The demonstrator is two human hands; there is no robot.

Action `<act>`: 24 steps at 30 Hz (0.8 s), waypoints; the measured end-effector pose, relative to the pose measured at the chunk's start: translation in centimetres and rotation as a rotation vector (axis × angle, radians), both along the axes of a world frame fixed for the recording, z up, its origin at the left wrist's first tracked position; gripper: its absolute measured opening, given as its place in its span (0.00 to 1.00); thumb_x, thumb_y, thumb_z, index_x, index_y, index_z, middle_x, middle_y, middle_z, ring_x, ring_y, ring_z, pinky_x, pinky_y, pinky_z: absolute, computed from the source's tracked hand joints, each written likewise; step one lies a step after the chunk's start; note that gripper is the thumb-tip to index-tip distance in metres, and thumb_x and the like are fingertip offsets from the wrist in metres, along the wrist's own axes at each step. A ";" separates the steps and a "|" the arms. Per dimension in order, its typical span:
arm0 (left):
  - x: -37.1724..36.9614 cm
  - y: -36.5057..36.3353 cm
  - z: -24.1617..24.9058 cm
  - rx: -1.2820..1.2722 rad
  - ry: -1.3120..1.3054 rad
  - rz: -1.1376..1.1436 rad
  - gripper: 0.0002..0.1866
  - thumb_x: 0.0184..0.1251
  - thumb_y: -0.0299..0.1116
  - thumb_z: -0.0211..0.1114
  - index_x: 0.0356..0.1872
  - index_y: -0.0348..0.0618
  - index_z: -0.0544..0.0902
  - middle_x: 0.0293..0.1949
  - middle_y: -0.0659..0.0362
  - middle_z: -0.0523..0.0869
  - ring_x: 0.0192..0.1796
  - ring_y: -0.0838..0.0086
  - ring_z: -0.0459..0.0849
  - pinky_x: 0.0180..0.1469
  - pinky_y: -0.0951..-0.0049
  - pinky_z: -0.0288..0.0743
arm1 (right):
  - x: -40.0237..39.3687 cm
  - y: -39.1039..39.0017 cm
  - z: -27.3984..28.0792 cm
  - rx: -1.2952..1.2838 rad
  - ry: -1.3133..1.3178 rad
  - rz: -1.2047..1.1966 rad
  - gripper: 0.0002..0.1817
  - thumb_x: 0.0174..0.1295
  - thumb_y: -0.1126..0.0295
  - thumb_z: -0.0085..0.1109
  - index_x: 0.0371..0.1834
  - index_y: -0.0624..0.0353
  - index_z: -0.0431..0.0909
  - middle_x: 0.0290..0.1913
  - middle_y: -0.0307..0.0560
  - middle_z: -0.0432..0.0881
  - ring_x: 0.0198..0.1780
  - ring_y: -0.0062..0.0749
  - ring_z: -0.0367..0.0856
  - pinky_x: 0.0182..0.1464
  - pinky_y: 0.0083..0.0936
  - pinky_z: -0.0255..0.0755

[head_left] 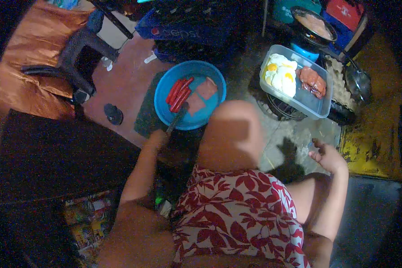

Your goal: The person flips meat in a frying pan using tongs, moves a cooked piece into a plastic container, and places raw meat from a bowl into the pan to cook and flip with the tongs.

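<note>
Left hand (pixel 158 137) – perhaps gripping utensil (pixel 177 118).

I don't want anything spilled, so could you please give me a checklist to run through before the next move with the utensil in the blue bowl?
1. Left hand grips the utensil: ok.
2. Utensil tip reaches inside the blue bowl: ok.
3. Sausages lie inside the bowl: ok.
4. Right hand empty, open: ok.
5. Clear container of fried eggs apart from the bowl: ok.
6. Whether the utensil is a knife: cannot tell.
</note>
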State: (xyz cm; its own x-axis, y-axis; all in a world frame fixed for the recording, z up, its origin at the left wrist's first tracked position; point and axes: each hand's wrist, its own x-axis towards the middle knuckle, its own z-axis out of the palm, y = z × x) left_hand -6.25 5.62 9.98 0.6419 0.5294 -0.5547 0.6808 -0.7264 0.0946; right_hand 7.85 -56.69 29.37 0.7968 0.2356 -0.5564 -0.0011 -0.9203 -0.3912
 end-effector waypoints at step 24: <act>0.9 -0.7 2.5 -0.493 -0.161 0.418 0.15 0.67 0.41 0.65 0.31 0.37 0.86 0.25 0.53 0.85 0.22 0.63 0.81 0.25 0.57 0.74 | -0.1 -0.6 -0.5 0.057 -0.020 -0.019 0.35 0.63 0.58 0.68 0.70 0.62 0.68 0.62 0.62 0.78 0.62 0.50 0.79 0.62 0.37 0.72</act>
